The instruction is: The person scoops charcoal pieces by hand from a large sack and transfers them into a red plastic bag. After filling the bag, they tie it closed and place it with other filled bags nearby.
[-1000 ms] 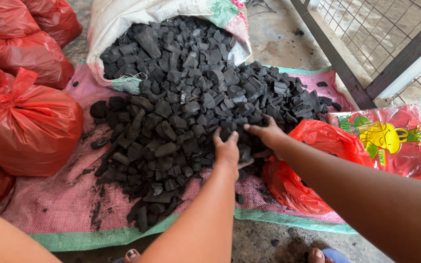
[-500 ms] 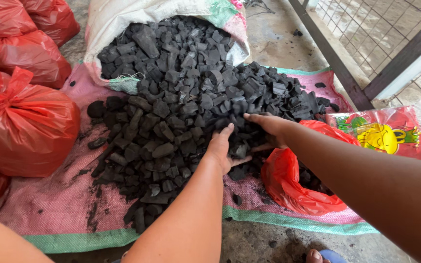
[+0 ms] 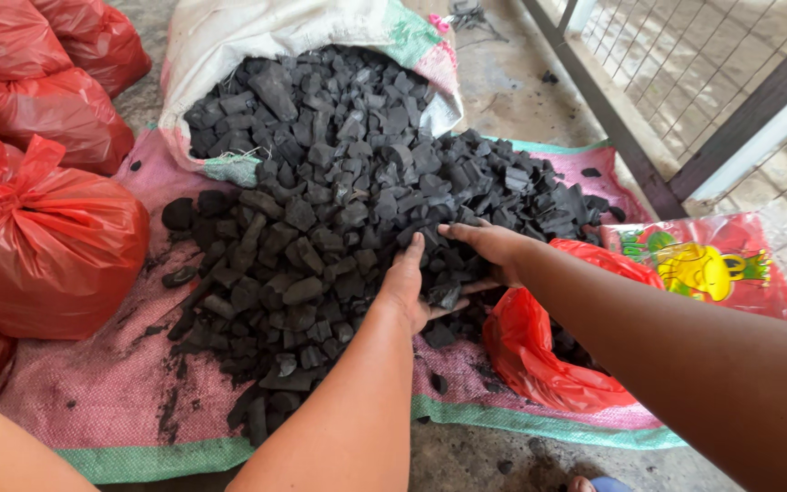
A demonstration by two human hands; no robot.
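A pink woven mat point(image 3: 93, 401) carries a charcoal heap point(image 3: 339, 210) spilling from a white sack point(image 3: 229, 36); tied red bags point(image 3: 47, 246) line its left edge. The left hand point(image 3: 404, 282) and right hand point(image 3: 494, 244), cupped open, scoop lumps at the heap's near edge, beside an open red bag point(image 3: 539, 355). Charcoal looks light, brittle and dusty; best cradled from beneath.

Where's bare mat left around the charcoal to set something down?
Free: pink woven mat between the tied red bags and the charcoal pile, down to its green hem. Smaller strip below the open red bag. Crowded: centre, where both hands, left hand and right hand, scoop charcoal.
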